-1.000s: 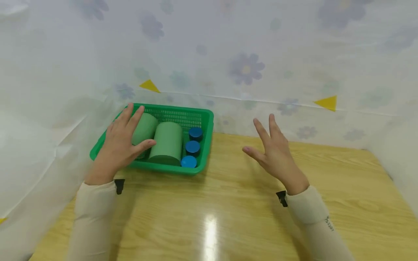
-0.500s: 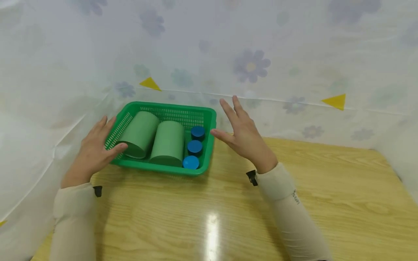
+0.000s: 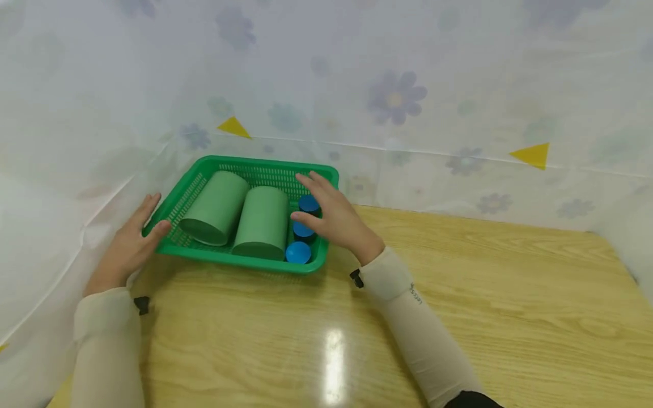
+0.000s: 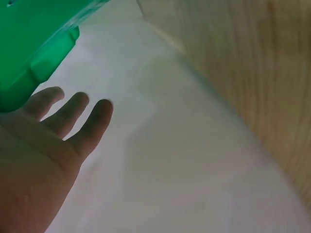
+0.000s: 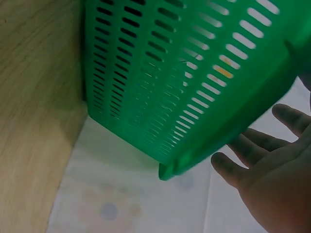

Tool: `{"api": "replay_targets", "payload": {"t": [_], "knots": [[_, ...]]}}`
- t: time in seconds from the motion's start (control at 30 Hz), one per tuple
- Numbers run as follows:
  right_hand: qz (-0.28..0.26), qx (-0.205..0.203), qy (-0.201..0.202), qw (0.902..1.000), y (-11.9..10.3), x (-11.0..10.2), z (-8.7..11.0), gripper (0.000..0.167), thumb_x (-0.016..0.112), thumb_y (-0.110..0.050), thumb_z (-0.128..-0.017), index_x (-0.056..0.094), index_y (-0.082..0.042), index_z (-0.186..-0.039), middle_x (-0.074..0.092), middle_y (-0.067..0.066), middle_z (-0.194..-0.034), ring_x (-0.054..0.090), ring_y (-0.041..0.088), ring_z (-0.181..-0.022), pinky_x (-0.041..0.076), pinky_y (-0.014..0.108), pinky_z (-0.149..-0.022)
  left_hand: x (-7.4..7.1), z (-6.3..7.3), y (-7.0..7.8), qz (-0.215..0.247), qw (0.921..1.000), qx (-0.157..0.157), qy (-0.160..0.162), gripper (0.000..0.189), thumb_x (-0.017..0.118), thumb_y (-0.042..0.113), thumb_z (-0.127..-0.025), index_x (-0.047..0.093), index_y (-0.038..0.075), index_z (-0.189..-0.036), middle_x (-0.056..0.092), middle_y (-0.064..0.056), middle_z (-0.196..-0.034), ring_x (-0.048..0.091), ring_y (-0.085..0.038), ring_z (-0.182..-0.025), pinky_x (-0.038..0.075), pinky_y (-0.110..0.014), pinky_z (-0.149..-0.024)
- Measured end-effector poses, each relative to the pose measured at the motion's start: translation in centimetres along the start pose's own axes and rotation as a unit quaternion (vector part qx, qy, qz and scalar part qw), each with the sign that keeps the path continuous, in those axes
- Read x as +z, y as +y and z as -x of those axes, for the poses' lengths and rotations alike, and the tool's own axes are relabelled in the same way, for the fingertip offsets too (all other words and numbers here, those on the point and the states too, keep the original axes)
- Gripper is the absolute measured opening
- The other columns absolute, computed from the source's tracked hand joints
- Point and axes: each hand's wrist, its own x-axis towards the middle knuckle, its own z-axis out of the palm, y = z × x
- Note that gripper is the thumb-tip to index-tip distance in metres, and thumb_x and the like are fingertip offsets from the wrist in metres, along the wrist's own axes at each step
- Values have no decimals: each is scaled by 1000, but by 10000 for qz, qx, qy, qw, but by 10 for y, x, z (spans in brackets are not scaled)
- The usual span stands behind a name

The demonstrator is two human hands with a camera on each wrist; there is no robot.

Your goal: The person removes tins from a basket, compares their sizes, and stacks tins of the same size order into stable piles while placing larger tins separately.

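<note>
A green plastic basket (image 3: 234, 259) stands at the back left of the table. Two pale green cylinders, one slanted (image 3: 218, 205) and one straighter (image 3: 262, 220), lie side by side in it. Along its right side is a row of three small dark items with blue round tops (image 3: 298, 253), two partly covered by my right hand (image 3: 339, 221). That hand hovers over the right rim with fingers spread; the right wrist view has its fingertips near the basket's edge. My left hand (image 3: 122, 249) is at the left rim, thumb overlapping it, fingers extended outside. Neither hand grips anything.
The wood-grain table (image 3: 510, 294) extends to the right and front of the basket. A white flowered sheet (image 3: 398, 96) hangs close behind the basket and along the left side. Yellow triangles (image 3: 530, 156) are stuck on the sheet.
My right hand has moved left from beside the basket to over its right end. My left hand has drawn back left and down from above the cylinders to the left rim.
</note>
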Motion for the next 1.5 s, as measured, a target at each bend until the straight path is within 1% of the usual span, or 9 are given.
{"api": "replay_targets", "payload": {"t": [0.2, 0.33, 0.47, 0.67, 0.9, 1.07, 1.13, 1.23, 1.5], "knots": [[-82, 63, -427, 9990, 9, 10, -12, 74, 58, -48, -101, 24, -24, -163, 26, 0, -164, 27, 19, -149, 29, 44, -117, -2, 1, -4, 262, 9994, -104, -197, 69, 36, 48, -108, 0, 30, -164, -6, -13, -168, -1, -57, -145, 2, -77, -109], [668, 171, -585, 9959, 11, 12, -23, 67, 60, -44, -102, 35, -20, -159, 38, 2, -159, 33, 20, -146, 10, 43, -123, -6, -4, -3, 324, 9989, -24, -337, 76, 42, 49, -107, -4, 28, -164, -10, -12, -167, -5, -56, -146, 0, -76, -109], [1559, 385, -956, 9824, 11, 14, -31, 60, 64, -42, -100, 48, -18, -152, 51, 1, -150, 43, 19, -140, -7, 48, -121, -5, -6, -3, 252, 9980, -140, -557, 83, 48, 49, -105, -8, 28, -163, -15, -10, -166, -8, -55, -146, 2, -78, -108], [2232, 645, -1667, 9583, 6, 20, -37, 60, 71, -40, -95, 55, -17, -148, 70, -1, -123, 58, 18, -124, -5, 57, -120, -3, 0, -4, 343, 9958, -327, -780, 87, 51, 48, -105, -13, 30, -162, -21, -9, -165, -12, -54, -145, 1, -79, -106], [2738, 837, -1829, 9405, 2, 20, -43, 52, 71, -30, -94, 59, -18, -143, 71, -5, -110, 63, 16, -111, -1, 59, -120, -3, -1, 1, 385, 9961, -320, -726, 87, 49, 53, -104, -12, 32, -162, -19, -8, -165, -11, -54, -146, 1, -80, -106], [2990, 915, -1885, 9310, -2, 22, -47, 6, 65, -19, -92, 69, -15, -89, 62, -3, -73, 62, 16, -79, 0, 64, -118, -5, -1, 4, 447, 9957, -313, -746, 88, 49, 55, -103, -12, 32, -161, -19, -8, -165, -11, -54, -145, 0, -80, -106], [3083, 945, -1908, 9272, -4, 24, -48, 20, 62, -17, -90, 56, -17, -71, 53, -3, -63, 58, 16, -68, 0, 66, -117, -6, 0, 5, 455, 9956, -316, -754, 89, 49, 55, -103, -13, 32, -161, -18, -9, -165, -11, -55, -145, 1, -80, -105], [3210, 968, -1925, 9222, -7, 25, -49, 29, 65, -18, -89, 49, -19, -65, 48, -4, -59, 55, 16, -65, 1, 67, -117, -7, 0, 5, 451, 9958, -310, -733, 89, 49, 56, -103, -14, 31, -161, -18, -10, -165, -10, -56, -145, 2, -80, -105], [3532, 1140, -2175, 9027, -8, 27, -49, 29, 74, -28, -88, 59, -20, -65, 58, -4, -65, 57, 18, -75, 0, 67, -116, -7, -1, 5, 388, 9949, -384, -845, 85, 47, 54, -104, -14, 34, -161, -18, -9, -165, -9, -57, -144, 3, -81, -104]]}}
